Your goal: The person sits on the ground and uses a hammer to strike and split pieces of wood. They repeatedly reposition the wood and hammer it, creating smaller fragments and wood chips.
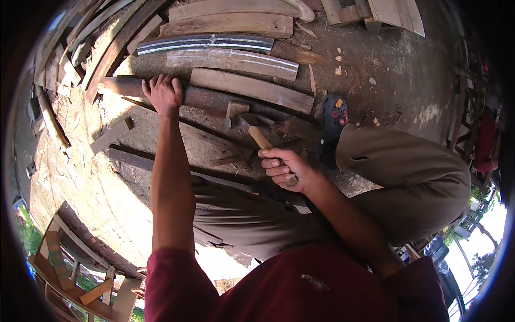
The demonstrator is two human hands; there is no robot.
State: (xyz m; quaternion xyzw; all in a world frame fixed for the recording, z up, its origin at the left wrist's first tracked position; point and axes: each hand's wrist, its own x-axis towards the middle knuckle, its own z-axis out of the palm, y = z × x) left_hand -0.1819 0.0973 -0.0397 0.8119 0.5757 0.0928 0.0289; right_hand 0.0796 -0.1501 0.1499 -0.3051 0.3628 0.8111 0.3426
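Observation:
My left hand is closed over the top of a long dark wooden plank that lies across the floor. In my right hand is a hammer, gripped around its pale wooden handle. The hammer's metal head points away from me and lies right beside a small wood block on the plank; whether head and block touch, I cannot tell. The plank's right end comes near my dark clog.
Several boards lie beyond the plank, among them a black-and-white striped board and a pale brown board. More timber is piled at far left. A short offcut lies left of my arm. Wooden furniture stands at lower left.

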